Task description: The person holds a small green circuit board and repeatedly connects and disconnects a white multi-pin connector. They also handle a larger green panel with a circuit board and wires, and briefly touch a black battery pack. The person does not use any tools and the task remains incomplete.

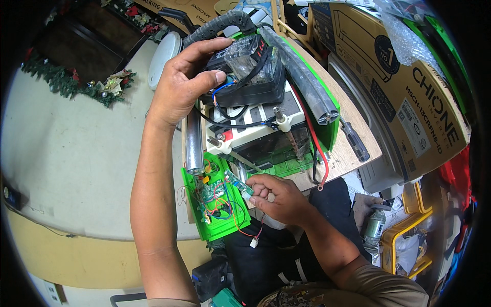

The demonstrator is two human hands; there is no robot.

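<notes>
My left hand point(186, 82) reaches up to a black box point(245, 66) wrapped in clear tape, its thumb on the near side and its fingers over the far edge. The box sits tilted on a battery point(266, 146) framed by a white plastic bracket point(250, 134). Between thumb and fingers, my right hand point(279, 197) pinches a small green circuit board point(239, 184). That board is above a bright green plastic panel point(220, 230), which carries another circuit board point(212, 191) and several thin coloured wires. A white connector point(254, 242) dangles from the panel's wires.
A screwdriver point(355, 143) lies on the wooden board point(364, 128) right of the green casing. A red cable point(313, 138) with a ring end hangs over the front. Large cardboard boxes point(404, 92) and a yellow crate point(391, 240) stand at the right. A garland point(76, 87) is at the far left.
</notes>
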